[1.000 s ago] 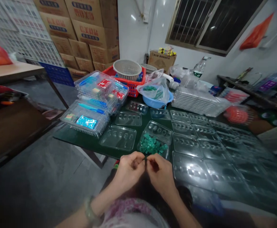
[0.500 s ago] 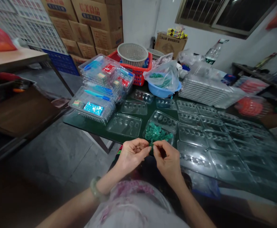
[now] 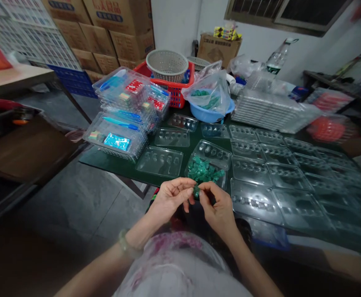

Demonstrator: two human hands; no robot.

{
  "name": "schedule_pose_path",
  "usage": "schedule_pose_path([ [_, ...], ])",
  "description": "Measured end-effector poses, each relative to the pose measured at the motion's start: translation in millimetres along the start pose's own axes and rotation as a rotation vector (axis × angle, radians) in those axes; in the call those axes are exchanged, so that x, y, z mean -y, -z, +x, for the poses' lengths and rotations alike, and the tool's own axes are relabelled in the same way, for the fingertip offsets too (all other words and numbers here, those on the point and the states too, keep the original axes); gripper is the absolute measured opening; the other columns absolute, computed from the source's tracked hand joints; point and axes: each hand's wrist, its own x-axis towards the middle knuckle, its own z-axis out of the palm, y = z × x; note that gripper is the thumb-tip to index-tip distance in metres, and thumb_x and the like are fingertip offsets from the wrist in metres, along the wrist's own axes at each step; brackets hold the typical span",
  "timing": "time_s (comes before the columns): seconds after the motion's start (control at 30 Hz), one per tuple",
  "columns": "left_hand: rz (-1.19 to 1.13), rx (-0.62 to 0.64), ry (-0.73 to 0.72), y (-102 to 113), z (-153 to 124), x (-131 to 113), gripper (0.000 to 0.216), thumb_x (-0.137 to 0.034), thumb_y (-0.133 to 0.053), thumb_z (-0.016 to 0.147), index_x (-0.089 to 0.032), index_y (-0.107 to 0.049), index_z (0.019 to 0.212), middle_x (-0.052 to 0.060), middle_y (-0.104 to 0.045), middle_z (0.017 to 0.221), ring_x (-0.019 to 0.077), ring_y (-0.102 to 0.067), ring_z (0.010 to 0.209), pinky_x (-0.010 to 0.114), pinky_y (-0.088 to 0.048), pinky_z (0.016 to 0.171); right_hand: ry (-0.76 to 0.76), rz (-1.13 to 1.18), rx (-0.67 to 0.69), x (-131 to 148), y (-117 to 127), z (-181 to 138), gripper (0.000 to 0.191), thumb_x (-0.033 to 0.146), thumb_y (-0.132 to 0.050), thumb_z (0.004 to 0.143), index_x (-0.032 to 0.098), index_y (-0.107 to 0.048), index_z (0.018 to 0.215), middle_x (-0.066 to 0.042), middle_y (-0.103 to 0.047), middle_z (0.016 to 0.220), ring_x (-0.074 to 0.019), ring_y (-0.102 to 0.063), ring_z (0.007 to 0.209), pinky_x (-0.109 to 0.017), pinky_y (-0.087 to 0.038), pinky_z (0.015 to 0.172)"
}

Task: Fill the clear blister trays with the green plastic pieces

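left hand (image 3: 171,199), right hand (image 3: 219,203), green piece (image 3: 196,191), seemingly pinched

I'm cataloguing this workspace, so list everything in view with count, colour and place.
Table: one, dark green, centre to right.
Transparent trays: many, uncoloured, spread and stacked on the table.
Green heap: one, green, on the trays, near edge.
Packed stacks: several, transparent with blue and red contents, table's left.
Red basket: one, red, behind the stacks.
Grey baskets: two, grey, at and behind the red basket.
Basin: one, blue, back centre.
Plastic bag: one, transparent, at the basin.
Bottle: one, transparent, back right.
Cartons: many, brown, back left and centre.
Red bundles: count unclear, red, far right.
Window: one, dark-paned, top right.
Green piece: one, green, before the heap.
Left hand: one, bare, pinching the green piece.
Right hand: one, bare, likewise pinching it.
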Motion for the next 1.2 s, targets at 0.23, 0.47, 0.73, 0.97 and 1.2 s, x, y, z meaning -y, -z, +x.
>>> schedule_pose_path([
  [0.23, 0.181, -0.112, -0.033, -4.4, -1.1, -4.6, 0.024, -0.029, -0.061, 0.073, -0.013, -0.062, 0.091, 0.001, -0.059, 0.059, 0.0081, -0.051, 0.046, 0.019, -0.041, 0.046, -0.249, 0.427, 0.081, -7.9, 3.2, 0.2, 0.015, 0.029, -0.053, 0.078, 0.018, -0.059, 0.087, 0.001, -0.056, 0.066, -0.0108, -0.051, 0.055, -0.021, -0.041, 0.048],
  [0.47, 0.400, -0.096, -0.182, -13.4, -2.3, -0.5, 0.021, -0.027, -0.051, 0.080, -0.015, -0.063, 0.093, 0.003, -0.057, 0.074, 0.0077, -0.052, 0.049, 0.020, -0.043, 0.048, -0.394, 0.726, 0.053, -22.2, 1.5, -0.7, 0.014, 0.029, -0.063, 0.070, 0.016, -0.059, 0.075, 0.003, -0.053, 0.055, -0.0082, -0.047, 0.047, -0.019, -0.037, 0.042],
  [0.73, 0.287, -0.032, -0.042, -18.4, 4.0, 8.7, 0.024, -0.031, -0.048, 0.082, -0.013, -0.058, 0.094, -0.004, -0.048, 0.048, 0.0059, -0.044, 0.039, 0.018, -0.037, 0.042, -0.359, 0.702, -0.003, -26.2, 0.5, -4.3, 0.015, 0.029, -0.059, 0.074, 0.016, -0.054, 0.068, 0.006, -0.043, 0.052, -0.0057, -0.037, 0.044, -0.018, -0.031, 0.042],
  [0.97, 0.304, -0.083, 0.009, -18.6, 4.8, -4.3, 0.026, -0.032, -0.064, 0.070, -0.013, -0.059, 0.087, 0.000, -0.057, 0.063, 0.0082, -0.052, 0.051, 0.016, -0.042, 0.043, -0.294, 0.389, 0.007, -17.0, 13.7, -2.2, 0.013, 0.025, -0.054, 0.077, 0.015, -0.054, 0.069, 0.003, -0.047, 0.059, -0.0070, -0.040, 0.052, -0.018, -0.032, 0.047],
  [1.2, 0.201, -0.058, 0.053, -15.1, 8.8, 1.1, 0.020, -0.027, -0.064, 0.070, -0.011, -0.057, 0.077, 0.002, -0.060, 0.055, 0.0073, -0.050, 0.042, 0.018, -0.040, 0.041, -0.223, 0.356, 0.008, -21.7, 11.0, -4.4, 0.007, 0.023, -0.055, 0.076, 0.016, -0.055, 0.079, 0.001, -0.053, 0.068, -0.0093, -0.048, 0.060, -0.020, -0.038, 0.056],
])
